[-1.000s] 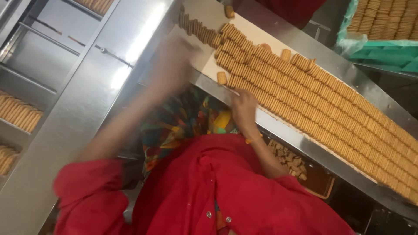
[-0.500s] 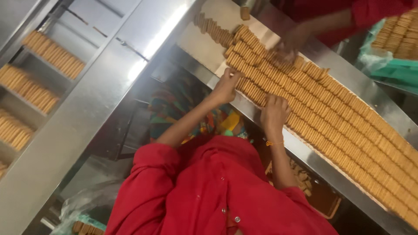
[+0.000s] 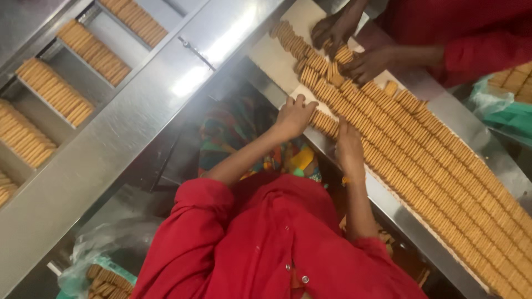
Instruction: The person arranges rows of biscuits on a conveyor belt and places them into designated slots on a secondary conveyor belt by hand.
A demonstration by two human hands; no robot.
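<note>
Both hands bracket a short biscuit stack (image 3: 324, 123) on the belt (image 3: 277, 58): left hand (image 3: 293, 116) curled against its end, right hand (image 3: 349, 147) flat, fingers extended.

Biscuit rows (image 3: 421, 149) on conveyor belt (image 3: 277, 58) at right, steel trays (image 3: 52, 91) of biscuits at left, steel ledge (image 3: 138, 119) between

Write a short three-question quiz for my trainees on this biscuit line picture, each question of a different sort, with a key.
1. True or false: the left hand and the right hand both rest on the rows of biscuits on the conveyor.
2. The co-worker's hands across the conveyor are: A) on biscuits, B) on a green crate, C) out of view.
3. Fill in: the steel trays at the left hold stacks of ____.

Key: 1 true; 2 A; 3 biscuits.
</note>
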